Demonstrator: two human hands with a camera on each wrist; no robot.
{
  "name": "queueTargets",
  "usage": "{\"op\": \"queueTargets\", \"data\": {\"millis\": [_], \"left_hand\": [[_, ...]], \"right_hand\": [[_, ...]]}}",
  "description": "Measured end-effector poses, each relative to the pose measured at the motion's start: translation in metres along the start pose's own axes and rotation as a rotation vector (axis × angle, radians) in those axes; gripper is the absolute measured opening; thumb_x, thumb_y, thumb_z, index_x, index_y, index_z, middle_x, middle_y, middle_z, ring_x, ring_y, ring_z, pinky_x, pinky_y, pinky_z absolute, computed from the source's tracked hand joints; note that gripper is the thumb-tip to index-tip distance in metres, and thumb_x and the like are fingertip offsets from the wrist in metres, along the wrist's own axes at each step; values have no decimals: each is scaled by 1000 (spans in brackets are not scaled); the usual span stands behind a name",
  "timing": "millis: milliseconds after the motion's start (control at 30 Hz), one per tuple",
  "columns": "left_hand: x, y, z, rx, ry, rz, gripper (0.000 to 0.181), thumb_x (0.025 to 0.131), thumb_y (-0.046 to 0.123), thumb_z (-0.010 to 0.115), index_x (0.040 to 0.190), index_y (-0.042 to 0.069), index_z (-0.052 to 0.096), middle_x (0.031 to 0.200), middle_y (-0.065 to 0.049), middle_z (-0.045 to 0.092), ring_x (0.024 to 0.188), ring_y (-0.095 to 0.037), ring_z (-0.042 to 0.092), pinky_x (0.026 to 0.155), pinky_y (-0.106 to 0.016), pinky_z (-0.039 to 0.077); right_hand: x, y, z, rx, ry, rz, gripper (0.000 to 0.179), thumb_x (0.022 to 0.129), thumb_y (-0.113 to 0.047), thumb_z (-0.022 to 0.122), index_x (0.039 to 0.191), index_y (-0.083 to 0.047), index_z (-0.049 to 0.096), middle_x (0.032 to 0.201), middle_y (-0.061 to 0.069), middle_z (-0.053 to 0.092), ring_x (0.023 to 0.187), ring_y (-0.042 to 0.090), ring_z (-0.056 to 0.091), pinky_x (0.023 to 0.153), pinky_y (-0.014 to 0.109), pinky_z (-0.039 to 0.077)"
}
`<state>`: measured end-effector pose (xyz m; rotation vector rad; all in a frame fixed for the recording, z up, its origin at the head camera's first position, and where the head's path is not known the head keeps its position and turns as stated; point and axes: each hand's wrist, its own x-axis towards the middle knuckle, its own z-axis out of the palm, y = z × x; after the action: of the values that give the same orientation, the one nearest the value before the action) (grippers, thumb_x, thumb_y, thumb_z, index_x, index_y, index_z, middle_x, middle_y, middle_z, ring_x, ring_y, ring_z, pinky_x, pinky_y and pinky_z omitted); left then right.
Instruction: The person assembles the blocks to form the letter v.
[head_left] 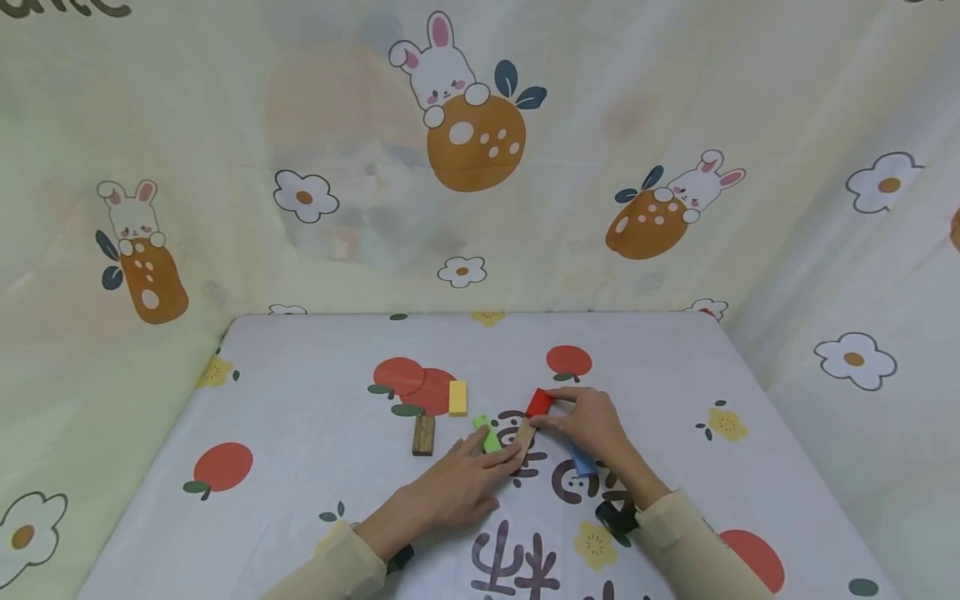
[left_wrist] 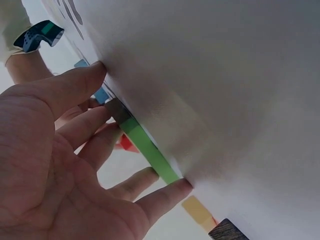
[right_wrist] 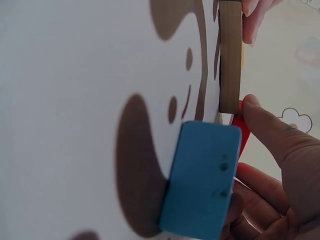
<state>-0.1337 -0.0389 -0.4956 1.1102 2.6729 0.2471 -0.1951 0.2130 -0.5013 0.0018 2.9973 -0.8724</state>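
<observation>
1. The left sleeve [head_left: 330, 577] is pale beige, long and loose-fitting.
2. The right sleeve [head_left: 693, 546] matches it, with faint small marks along its upper edge.
3. A dark device [head_left: 401, 558] shows partly at the left sleeve's end.
4. A dark, curved wrist piece [left_wrist: 39, 36] on the right bears a bright green patch and small dots.
5. The left hand [head_left: 461, 485] and right hand [head_left: 588, 422] are bare.

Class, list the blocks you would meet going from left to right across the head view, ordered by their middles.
Brown block, yellow block, green block, tan block, red block, blue block.
</observation>
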Motion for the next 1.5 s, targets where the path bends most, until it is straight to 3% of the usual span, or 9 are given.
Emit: {"op": "queueTargets", "data": {"millis": [167,267,367,433,600,833,1500], "left_hand": [[0,-1,1,-1,7,9,76,99,35,74,166,33,36,174,14,33,164,-39,27,123,-60,42],[0,-1,1,0,6,8,77,99,36,74,166,33,36,174,15,33,164,-39,28,123,-59,43],[1,-1,1,2,2,4,77,99,36,74,166,34,36,174,15,34,164,-38,28,123,-59,43],[1,-1,2,1,1,1,77,99,36,74,166,34,36,174,15,33,164,-38,27,123,-59,43],[1,-2,1,1,1,3,78,99,36,74,166,34,34,174,15,32,164,-38,27,123,-59,42],[0,-1,1,-14,3,6,77,99,36,74,166,34,36,174,15,33,164,-38,27,123,-60,42],[1,-3,3,-11,0,-2,78,100,36,73,167,35,33,174,15,32,165,-38,25,125,-59,39]], "right_hand": [[2,3,-1,19,-19,9,66,81,-46,91,136,-13,74,138,20,72,127,41,65,103,57,57],[2,5,-2,33,-36,14,65,80,-44,92,135,-14,74,135,20,73,102,33,69,84,43,60],[4,6,-3,44,-52,9,63,81,-42,92,135,-15,74,126,18,77,76,22,60,67,31,50],[5,7,-3,51,-59,4,62,82,-40,91,135,-15,74,115,16,79,68,19,56,64,28,46],[8,11,-4,48,-73,4,59,82,-38,91,135,-16,75,88,6,74,68,18,55,63,28,46],[8,12,-6,47,-111,11,57,83,-32,91,136,-17,74,76,3,66,67,18,55,62,28,44],[6,10,-5,59,-95,-20,56,84,-31,91,135,-15,74,74,3,65,65,17,54,58,28,44]]}}
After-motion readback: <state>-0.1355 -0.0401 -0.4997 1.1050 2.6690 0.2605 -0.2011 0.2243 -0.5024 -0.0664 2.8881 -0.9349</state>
